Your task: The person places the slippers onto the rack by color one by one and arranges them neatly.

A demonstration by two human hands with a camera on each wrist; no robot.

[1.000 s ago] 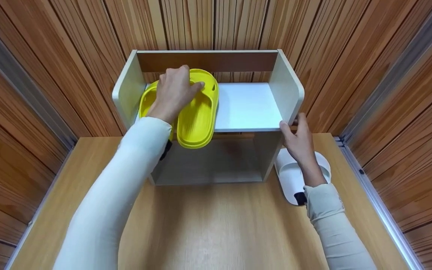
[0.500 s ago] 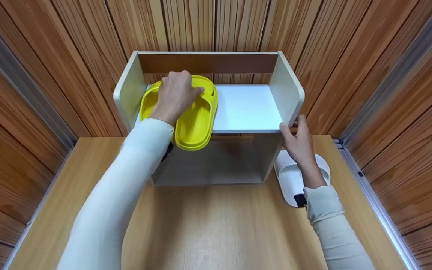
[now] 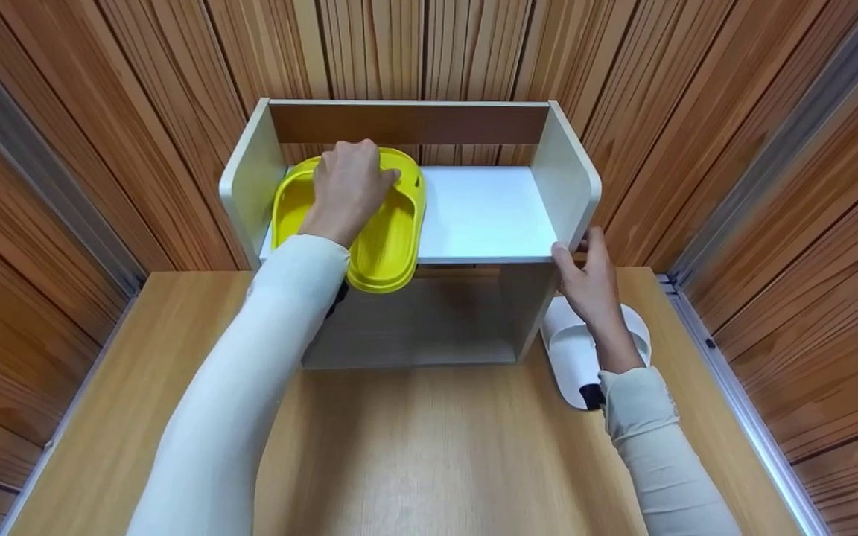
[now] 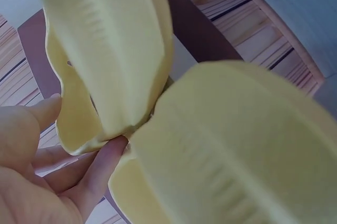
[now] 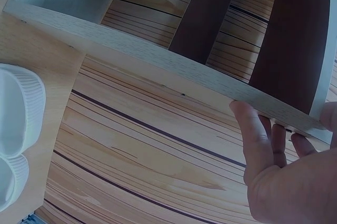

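Yellow slippers (image 3: 386,249), seemingly over shelf (image 3: 485,212)

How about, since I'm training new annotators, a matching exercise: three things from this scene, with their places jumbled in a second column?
Things
1. Yellow slippers
2. White slippers
3. Right hand

Places
A. At the side panel of the rack
B. In the grip of the left hand
C. On the wooden surface

Pairs: 1-B, 2-C, 3-A
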